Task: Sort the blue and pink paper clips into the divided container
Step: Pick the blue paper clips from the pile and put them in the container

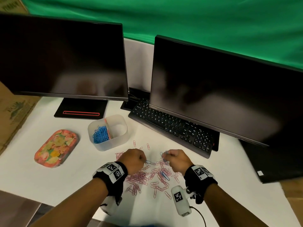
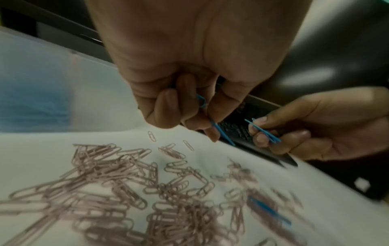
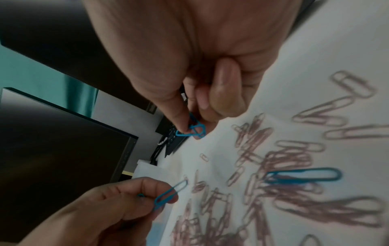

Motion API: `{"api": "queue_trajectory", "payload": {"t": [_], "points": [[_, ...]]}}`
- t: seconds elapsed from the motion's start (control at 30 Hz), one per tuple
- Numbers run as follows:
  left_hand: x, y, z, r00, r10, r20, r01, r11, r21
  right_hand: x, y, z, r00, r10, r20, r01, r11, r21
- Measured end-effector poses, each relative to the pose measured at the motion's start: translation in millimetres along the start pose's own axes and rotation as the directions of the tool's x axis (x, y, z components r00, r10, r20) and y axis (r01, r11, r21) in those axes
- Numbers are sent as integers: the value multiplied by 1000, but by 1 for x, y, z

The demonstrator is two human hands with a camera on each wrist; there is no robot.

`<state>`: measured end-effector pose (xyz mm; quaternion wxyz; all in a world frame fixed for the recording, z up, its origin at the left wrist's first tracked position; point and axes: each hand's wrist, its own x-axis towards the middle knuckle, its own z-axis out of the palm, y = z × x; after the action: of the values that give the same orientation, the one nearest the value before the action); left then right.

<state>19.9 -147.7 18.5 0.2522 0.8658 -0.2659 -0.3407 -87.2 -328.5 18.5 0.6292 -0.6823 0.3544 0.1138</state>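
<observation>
A heap of pink paper clips (image 1: 144, 176) lies on the white table, with a blue clip (image 1: 164, 175) among them. The translucent divided container (image 1: 108, 145) stands behind; blue clips (image 1: 100, 134) fill its left compartment and the right one looks bare. My left hand (image 1: 134, 158) hovers over the heap's left side and pinches a blue clip (image 2: 224, 133), with another (image 2: 201, 100) tucked in its curled fingers. My right hand (image 1: 176, 158) pinches several blue clips (image 3: 192, 129) above the heap's right side.
A black keyboard (image 1: 173, 126) lies just behind the hands, under the right monitor (image 1: 221, 89). The left monitor (image 1: 62, 59) stands behind the container. A floral tray (image 1: 55, 149) sits at the left. The table's front edge runs near my forearms.
</observation>
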Motion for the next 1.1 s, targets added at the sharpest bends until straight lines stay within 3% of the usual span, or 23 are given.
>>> {"api": "queue_trajectory", "payload": {"t": [0.17,0.23,0.43,0.6,0.7,0.77,0.83,0.87,0.93,0.97,1.0,1.03,1.1], "points": [[-12,-15,-42,972,-175,-156,104,919,-381,9,-48,40,992,-4,124,-4,998,57],[-17,-24,-62,948,-238,-212,126,890,-439,16,-73,65,981,1,193,-8,999,33],[-10,-62,-108,855,-388,-345,279,904,-324,43,-136,139,970,-32,239,77,981,-180],[-2,-78,-131,836,-421,-352,400,907,-135,54,-169,180,976,-36,214,93,960,-264],[2,-80,-143,818,-467,-337,450,883,-132,58,-178,190,967,-38,252,120,941,-317],[3,-78,-149,819,-476,-320,450,879,-158,61,-182,190,969,-2,246,59,972,-226],[4,-79,-154,830,-473,-295,433,880,-193,69,-181,189,969,-43,244,97,972,-214],[5,-79,-156,836,-467,-288,421,883,-209,72,-183,187,964,-47,261,124,950,-287],[6,-80,-157,843,-451,-293,398,889,-225,70,-181,183,955,-161,247,275,789,-549],[6,-80,-157,843,-443,-306,389,894,-223,67,-182,181,961,-107,254,225,839,-495],[6,-78,-157,844,-428,-324,378,902,-209,65,-184,178,960,-7,279,83,962,-259],[5,-77,-155,844,-409,-348,366,912,-186,66,-183,170,964,-38,263,75,988,-132],[4,-71,-151,836,-352,-420,327,936,-133,63,-174,150,975,-55,216,82,990,-118]]}}
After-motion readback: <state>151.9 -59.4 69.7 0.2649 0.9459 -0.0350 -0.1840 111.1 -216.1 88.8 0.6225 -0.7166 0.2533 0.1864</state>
